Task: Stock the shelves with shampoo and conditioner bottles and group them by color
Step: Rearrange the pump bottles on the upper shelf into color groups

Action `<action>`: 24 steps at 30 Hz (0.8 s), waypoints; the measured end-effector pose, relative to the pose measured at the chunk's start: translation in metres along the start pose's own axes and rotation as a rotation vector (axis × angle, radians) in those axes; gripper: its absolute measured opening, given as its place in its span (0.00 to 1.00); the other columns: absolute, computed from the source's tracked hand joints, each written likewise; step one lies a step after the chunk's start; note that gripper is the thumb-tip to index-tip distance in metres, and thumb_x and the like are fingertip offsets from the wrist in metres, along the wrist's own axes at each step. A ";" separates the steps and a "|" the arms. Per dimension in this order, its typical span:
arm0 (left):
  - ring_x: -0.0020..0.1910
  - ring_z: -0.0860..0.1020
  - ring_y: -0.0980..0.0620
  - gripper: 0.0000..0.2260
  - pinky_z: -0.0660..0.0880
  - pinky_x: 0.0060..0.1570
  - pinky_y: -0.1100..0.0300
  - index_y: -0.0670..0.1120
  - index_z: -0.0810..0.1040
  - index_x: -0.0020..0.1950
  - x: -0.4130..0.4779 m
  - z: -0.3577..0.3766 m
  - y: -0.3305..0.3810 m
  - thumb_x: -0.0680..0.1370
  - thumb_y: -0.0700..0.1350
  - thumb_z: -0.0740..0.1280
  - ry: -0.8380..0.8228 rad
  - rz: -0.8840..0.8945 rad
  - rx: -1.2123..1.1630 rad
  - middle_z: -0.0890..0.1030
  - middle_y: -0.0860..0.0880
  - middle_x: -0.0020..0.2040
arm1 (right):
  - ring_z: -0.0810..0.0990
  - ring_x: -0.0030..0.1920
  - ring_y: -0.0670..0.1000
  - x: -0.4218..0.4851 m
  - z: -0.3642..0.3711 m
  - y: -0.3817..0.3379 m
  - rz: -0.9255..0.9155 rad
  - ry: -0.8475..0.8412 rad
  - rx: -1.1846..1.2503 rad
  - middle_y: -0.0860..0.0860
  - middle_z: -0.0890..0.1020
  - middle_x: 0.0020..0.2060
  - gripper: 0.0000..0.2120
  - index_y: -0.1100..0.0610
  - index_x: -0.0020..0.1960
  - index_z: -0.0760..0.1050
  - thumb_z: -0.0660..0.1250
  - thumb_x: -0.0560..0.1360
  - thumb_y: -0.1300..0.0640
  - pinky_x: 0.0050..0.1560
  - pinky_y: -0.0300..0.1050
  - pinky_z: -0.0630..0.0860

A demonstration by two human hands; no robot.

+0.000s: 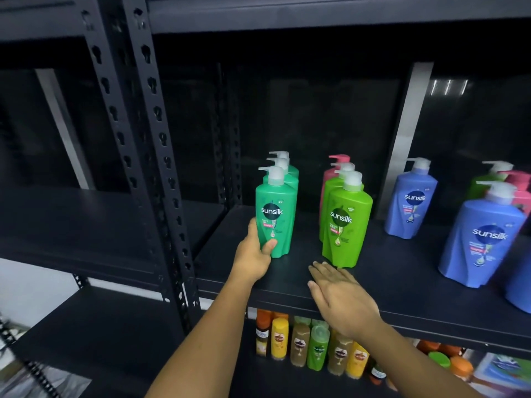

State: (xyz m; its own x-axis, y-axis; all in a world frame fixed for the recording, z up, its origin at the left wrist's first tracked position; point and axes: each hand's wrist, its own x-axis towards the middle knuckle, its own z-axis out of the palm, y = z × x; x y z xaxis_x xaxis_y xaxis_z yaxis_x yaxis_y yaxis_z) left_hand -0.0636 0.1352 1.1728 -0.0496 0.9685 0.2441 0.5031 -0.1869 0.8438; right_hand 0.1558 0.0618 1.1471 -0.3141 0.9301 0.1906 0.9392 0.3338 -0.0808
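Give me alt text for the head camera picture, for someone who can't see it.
A person's left hand grips the front teal-green pump bottle on a black metal shelf, while the open right hand is held flat before a lime-green bottle. Blue bottles stand further right; small bottles stand on the shelf below.

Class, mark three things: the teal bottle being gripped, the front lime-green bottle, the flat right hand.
teal bottle [271, 211]: head view, logo on label.
front lime-green bottle [341, 217]: head view, logo on label.
right hand [342, 297]: head view, back of hand.
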 end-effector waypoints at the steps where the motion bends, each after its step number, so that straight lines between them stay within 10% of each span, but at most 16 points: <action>1: 0.56 0.78 0.52 0.24 0.74 0.53 0.58 0.54 0.62 0.77 -0.001 0.001 -0.002 0.83 0.47 0.66 0.007 0.008 0.019 0.80 0.54 0.60 | 0.52 0.81 0.46 0.000 0.000 0.000 0.000 0.001 -0.001 0.47 0.57 0.81 0.29 0.52 0.82 0.55 0.41 0.85 0.42 0.80 0.46 0.48; 9: 0.52 0.73 0.54 0.11 0.74 0.51 0.57 0.50 0.74 0.56 -0.021 0.004 -0.006 0.79 0.54 0.70 0.330 0.230 0.239 0.74 0.54 0.49 | 0.64 0.76 0.46 0.008 0.003 0.009 0.090 0.070 0.315 0.44 0.70 0.75 0.27 0.48 0.77 0.67 0.60 0.81 0.39 0.76 0.44 0.61; 18: 0.63 0.77 0.54 0.17 0.72 0.65 0.61 0.47 0.80 0.67 -0.037 0.034 0.012 0.81 0.52 0.66 -0.213 0.514 0.409 0.79 0.53 0.64 | 0.80 0.50 0.41 -0.005 0.000 0.016 0.263 0.437 0.695 0.43 0.83 0.47 0.09 0.50 0.53 0.82 0.74 0.74 0.60 0.56 0.41 0.77; 24: 0.79 0.63 0.51 0.26 0.59 0.78 0.57 0.49 0.69 0.79 -0.033 0.062 0.020 0.84 0.58 0.62 -0.383 0.379 0.530 0.66 0.50 0.80 | 0.78 0.56 0.53 -0.018 -0.012 0.047 0.357 0.338 0.431 0.47 0.83 0.51 0.12 0.52 0.58 0.81 0.70 0.75 0.53 0.58 0.46 0.74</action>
State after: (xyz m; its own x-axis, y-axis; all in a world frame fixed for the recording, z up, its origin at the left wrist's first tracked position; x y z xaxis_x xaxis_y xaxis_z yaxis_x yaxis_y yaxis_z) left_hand 0.0015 0.1098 1.1521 0.4646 0.8610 0.2069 0.7781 -0.5085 0.3689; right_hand 0.2076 0.0589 1.1512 0.1341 0.9188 0.3712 0.8160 0.1102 -0.5675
